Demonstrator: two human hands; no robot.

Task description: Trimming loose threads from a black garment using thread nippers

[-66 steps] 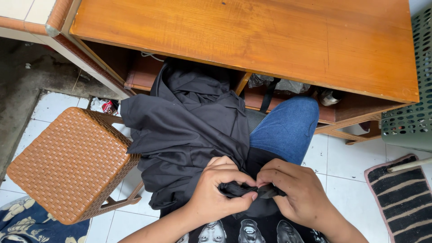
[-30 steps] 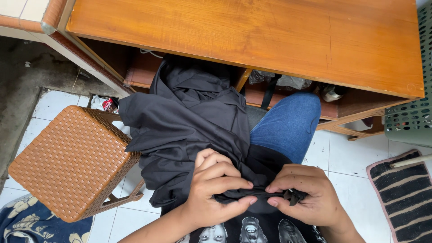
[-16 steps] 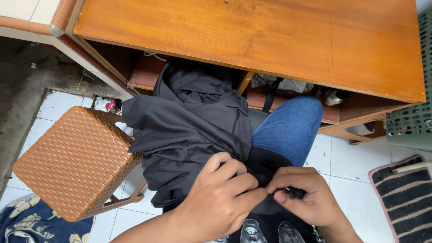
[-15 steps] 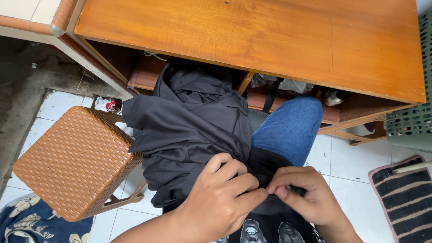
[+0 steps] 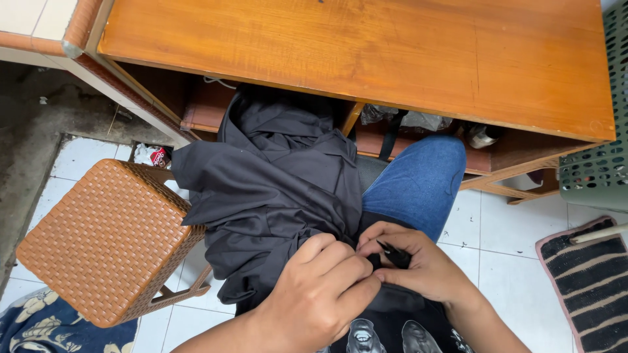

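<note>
A dark grey garment point(image 5: 268, 196) lies bunched over my lap and hangs toward the floor under the desk. My left hand point(image 5: 320, 294) pinches a fold of it at the near edge, fingers curled closed. My right hand point(image 5: 418, 265) meets it fingertip to fingertip and pinches the same bit of dark cloth, with a small thin black object point(image 5: 394, 253) between its fingers. My right knee in blue jeans point(image 5: 422, 180) shows beside the garment.
A wooden desk point(image 5: 366, 52) spans the top, with a shelf of clutter below. A brown woven stool point(image 5: 104, 242) stands at the left on white floor tiles. A green perforated basket point(image 5: 598, 163) and a striped mat point(image 5: 592, 281) are at the right.
Both hands have drawn closer together on the cloth; my left hand has closed over the fold and now touches the right fingertips. The garment stays draped as before.
</note>
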